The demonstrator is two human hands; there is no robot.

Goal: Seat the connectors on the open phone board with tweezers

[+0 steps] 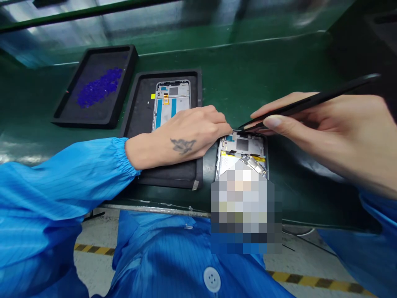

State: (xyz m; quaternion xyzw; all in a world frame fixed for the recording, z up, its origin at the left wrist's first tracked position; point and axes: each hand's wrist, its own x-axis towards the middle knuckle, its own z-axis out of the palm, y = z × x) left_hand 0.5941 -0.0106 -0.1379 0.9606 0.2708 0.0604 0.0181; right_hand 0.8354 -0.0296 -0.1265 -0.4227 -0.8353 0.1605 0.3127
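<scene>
My left hand (198,130) is closed, its fingertips pressed together at the top left corner of an opened phone (259,145). My right hand (335,128) grips black tweezers (322,97) between thumb and fingers. The tweezers' tips point down at the phone's top edge; whether they hold a small part there, I cannot tell. A small circuit board (256,166) lies tilted across the middle of the phone. The phone's lower part is hidden by a pixelated patch.
Left of the phone, a black foam tray (199,89) holds a second opened phone (180,92), partly behind my left hand. Further left, another black tray (85,123) contains a heap of small purple-blue pieces (101,87). The green bench's front edge (155,209) runs close to my body.
</scene>
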